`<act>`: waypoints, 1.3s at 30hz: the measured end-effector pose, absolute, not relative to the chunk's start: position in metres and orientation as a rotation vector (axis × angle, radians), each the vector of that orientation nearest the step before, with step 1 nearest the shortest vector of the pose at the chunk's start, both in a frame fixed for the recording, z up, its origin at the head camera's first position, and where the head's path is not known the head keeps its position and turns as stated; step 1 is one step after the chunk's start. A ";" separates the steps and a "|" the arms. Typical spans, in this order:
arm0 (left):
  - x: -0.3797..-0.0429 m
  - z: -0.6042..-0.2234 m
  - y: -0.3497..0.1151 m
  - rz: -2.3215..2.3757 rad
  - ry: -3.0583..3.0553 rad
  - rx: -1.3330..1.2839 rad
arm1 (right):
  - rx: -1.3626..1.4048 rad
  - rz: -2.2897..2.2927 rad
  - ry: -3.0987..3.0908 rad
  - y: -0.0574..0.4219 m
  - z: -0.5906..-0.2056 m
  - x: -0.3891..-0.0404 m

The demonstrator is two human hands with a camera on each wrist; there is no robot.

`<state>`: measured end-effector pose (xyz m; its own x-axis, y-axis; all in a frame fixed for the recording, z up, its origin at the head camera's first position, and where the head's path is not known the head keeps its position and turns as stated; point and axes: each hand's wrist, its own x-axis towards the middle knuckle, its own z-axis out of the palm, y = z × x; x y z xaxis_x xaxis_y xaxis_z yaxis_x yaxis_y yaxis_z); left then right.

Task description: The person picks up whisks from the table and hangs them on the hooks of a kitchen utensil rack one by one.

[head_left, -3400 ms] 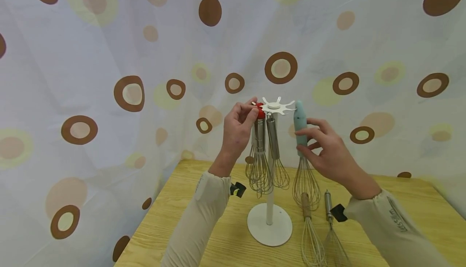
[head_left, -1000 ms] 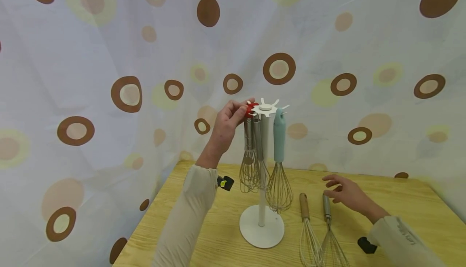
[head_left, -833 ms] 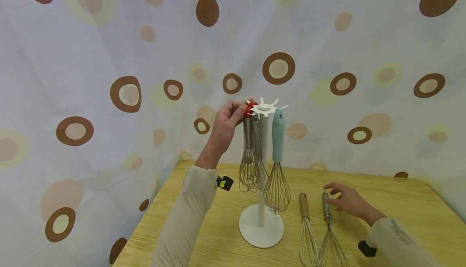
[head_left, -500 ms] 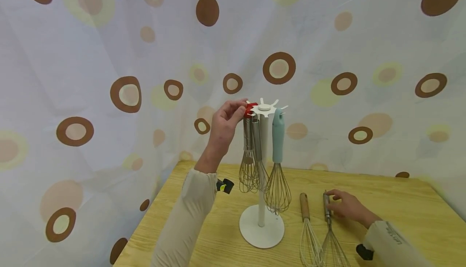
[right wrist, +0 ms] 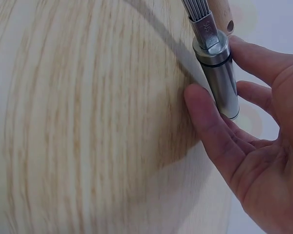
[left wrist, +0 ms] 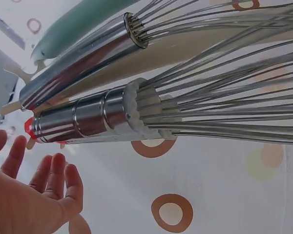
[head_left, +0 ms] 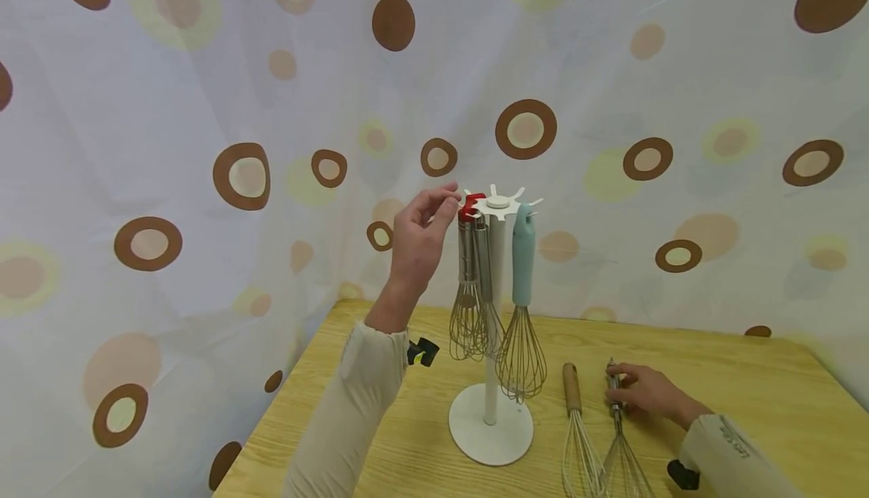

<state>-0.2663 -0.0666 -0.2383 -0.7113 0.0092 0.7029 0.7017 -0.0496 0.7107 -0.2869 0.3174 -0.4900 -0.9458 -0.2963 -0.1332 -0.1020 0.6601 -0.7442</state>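
In the head view my left hand [head_left: 417, 238] is held beside the top of the stand, fingers loosely bent. The left wrist view shows a gap between its fingertips and the red-topped metal whisks [left wrist: 83, 119]. These hang from the white rotating stand [head_left: 498, 202] with another steel-handled whisk [left wrist: 83, 63] and a light-blue-handled whisk [head_left: 523, 256]. Low at the right, my right hand [head_left: 648, 392] has its thumb and fingers around the steel handle of a whisk [right wrist: 219, 80] lying on the table. Its wires point toward me.
A wooden-handled whisk [head_left: 572, 388] lies just left of the steel one. The stand's round white base [head_left: 491, 449] sits on the wooden table [head_left: 400, 422]. A dotted curtain [head_left: 326, 68] hangs behind.
My right hand has let go of the blue whisk, which hangs on the stand, and come down onto the steel whisk's handle. My left hand has let go of the red top; the stand's rack has turned.
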 end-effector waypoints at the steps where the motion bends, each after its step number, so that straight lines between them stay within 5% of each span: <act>1: -0.264 -0.238 -0.066 -1.799 -1.735 -0.743 | -0.316 -1.167 2.629 0.317 -0.490 -0.286; 20: -0.243 -0.237 -0.045 -1.644 -1.831 -0.553 | -0.318 -1.140 2.613 0.317 -0.491 -0.287; 39: -0.258 -0.238 -0.060 -1.695 -1.814 -0.675 | -0.329 -1.513 2.501 0.326 -0.481 -0.280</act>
<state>-0.2579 -0.0603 -0.2383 -0.7155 -0.0140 0.6984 0.6959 0.0734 0.7144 -0.2800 0.3259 -0.4815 -0.9553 -0.2906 -0.0548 -0.0863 0.4512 -0.8882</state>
